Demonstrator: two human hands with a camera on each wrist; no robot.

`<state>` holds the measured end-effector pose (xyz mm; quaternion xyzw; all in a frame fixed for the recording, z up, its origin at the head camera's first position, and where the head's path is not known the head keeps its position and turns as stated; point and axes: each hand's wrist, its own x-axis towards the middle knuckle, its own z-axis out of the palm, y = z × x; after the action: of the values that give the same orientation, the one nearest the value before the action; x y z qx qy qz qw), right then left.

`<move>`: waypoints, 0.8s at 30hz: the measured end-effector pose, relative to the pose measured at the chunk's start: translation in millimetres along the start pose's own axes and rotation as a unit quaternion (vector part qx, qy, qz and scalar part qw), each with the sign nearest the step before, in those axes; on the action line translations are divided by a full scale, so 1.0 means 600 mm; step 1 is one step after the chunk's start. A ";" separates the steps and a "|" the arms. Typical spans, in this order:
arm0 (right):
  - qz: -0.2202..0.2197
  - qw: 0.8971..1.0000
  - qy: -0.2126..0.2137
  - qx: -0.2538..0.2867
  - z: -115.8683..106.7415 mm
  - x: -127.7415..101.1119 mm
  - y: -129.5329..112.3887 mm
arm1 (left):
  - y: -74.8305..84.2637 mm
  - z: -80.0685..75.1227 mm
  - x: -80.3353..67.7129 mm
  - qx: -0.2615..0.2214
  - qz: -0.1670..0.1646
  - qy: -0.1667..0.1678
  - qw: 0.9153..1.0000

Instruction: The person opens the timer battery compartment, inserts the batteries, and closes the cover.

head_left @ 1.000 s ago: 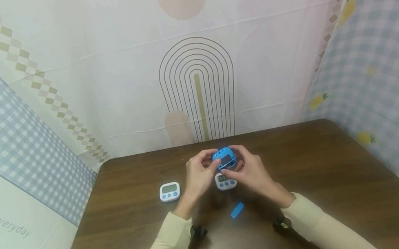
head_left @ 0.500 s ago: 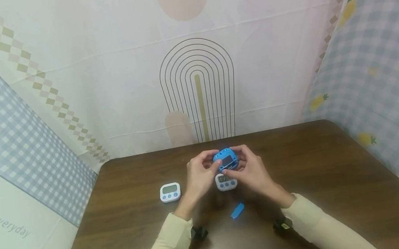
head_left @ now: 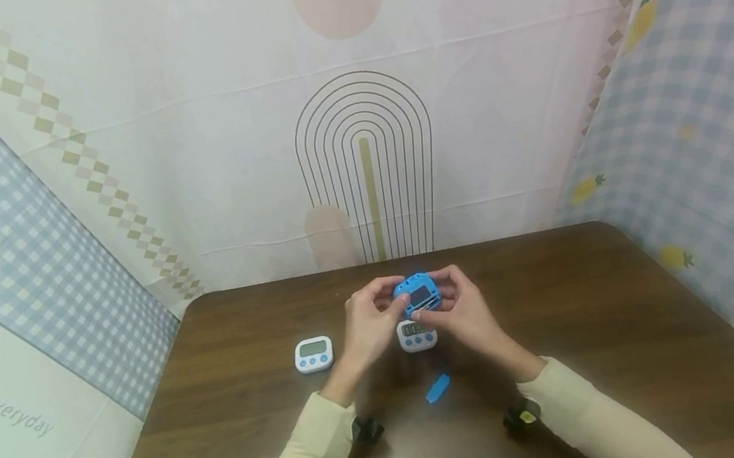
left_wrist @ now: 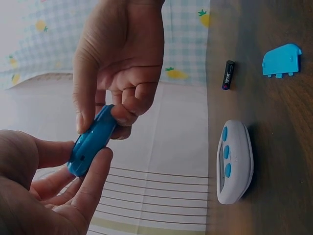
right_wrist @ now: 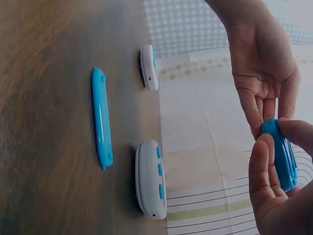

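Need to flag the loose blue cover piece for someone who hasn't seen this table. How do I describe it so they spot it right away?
On the brown table, look just nearer the person than the two hands. There a small flat blue cover lies loose between the sleeves. Unlike the white timers with blue buttons, it is plain blue with no screen, and nobody holds it.

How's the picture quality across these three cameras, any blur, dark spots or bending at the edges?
Head view: evenly lit and sharp, wide-angle bending at the backdrop's edges, soft shadows under the forearms on the table. Left wrist view: turned sideways, dim, the left hand close and soft, the blue timer fairly clear. Right wrist view: also sideways, the near tabletop blurred, the blue cover and white timer sharper.
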<state>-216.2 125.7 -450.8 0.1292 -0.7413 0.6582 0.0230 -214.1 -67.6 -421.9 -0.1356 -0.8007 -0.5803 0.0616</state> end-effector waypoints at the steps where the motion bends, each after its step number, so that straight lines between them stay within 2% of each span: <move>1: 0.002 1.000 -0.001 0.004 0.000 0.000 -0.001 | 0.000 0.000 0.000 -0.001 0.001 -0.001 1.000; 13: 0.017 0.999 -0.005 0.030 0.001 -0.002 -0.004 | 0.000 -0.001 -0.001 -0.003 0.002 -0.003 1.000; 20: 0.074 0.997 0.013 0.029 0.004 -0.004 -0.002 | -0.002 -0.002 -0.001 0.007 0.015 -0.002 1.000; 24: 0.085 0.996 0.006 0.028 0.003 -0.003 -0.003 | -0.002 -0.004 0.000 0.005 0.010 -0.002 1.000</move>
<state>-213.7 124.1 -450.0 0.0623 -0.7307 0.6791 -0.0325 -214.4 -70.5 -422.1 -0.1442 -0.8023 -0.5754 0.0662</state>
